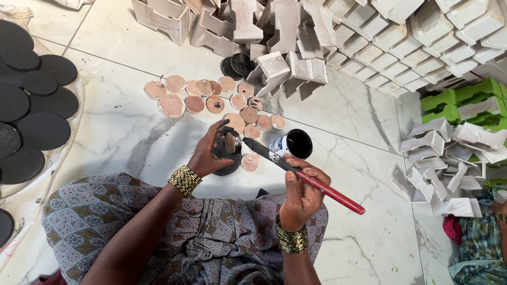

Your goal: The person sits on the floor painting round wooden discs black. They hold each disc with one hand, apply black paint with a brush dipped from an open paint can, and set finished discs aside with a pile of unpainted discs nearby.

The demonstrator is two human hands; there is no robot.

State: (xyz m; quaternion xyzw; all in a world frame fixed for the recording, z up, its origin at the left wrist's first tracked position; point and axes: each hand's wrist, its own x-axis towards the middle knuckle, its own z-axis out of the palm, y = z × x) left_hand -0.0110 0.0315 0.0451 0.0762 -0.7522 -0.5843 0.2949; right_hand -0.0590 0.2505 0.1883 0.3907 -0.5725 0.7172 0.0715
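Disc (227, 145), small & round, sits up in the left hand (211, 153), fingers curled round its edge so the face tilts toward the brush (303, 177). Held off the floor (121, 132) that way, prob. so paint reaches the face w/o smearing marble. It's already mostly black; a bare tan patch shows near the thumb.

Right hand (302, 192) pinches the brush's red handle between thumb & fingers, pen-style, bristle end angled up-left, tip just beside the disc. Can't tell if bristles touch it.

Paint tin (294, 143) stands open on the floor just beyond the brush, close to both hands – short reach for dipping, I'd judge. Black inside.

Bare discs (211, 100), tan/pink, lie scattered flat between tin & the white moulded blocks (369, 37) heaped at the top. Black discs (31, 100), larger, lie flat & spread out on a cloth far left, well apart from the bare ones – looks like a drying spot, kept clear of the unpainted lot.

Green blocks (465, 100) at right edge; another person's patterned sleeve low right.
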